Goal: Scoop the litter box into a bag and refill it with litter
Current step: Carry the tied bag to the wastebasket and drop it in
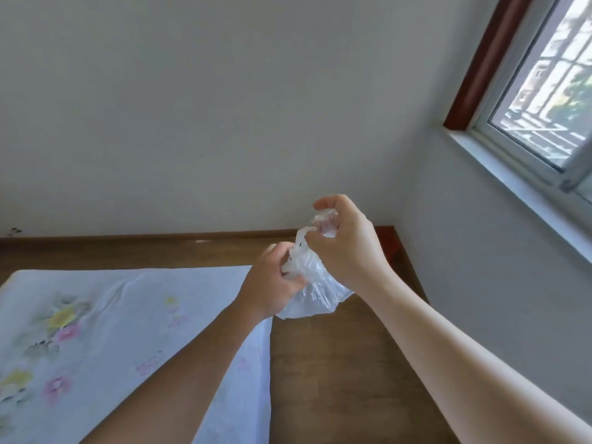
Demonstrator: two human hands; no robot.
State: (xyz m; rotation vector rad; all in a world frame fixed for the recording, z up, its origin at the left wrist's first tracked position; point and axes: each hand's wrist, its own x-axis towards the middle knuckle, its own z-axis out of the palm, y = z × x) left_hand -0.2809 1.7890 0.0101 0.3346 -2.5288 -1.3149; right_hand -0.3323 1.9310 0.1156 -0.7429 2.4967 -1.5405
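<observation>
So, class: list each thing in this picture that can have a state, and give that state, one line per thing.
plastic bag: crumpled, held up in both hands
left hand: closed on the bag
right hand: closed on the bag's top
floral sheet: spread flat
window: looks shut

thin glossy clear plastic bag (315, 288); matt floral cloth (112, 322); smooth wood floor (336, 363).

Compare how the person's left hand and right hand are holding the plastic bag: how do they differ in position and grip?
The right hand is higher, pinching a bunched piece of the plastic bag between its fingertips; the left hand is lower, fingers curled around the bag's gathered strips. The right hand is in front of the wall, the left near the flowered cloth. Both hands are bare and grip the same bag in mid-air.
</observation>
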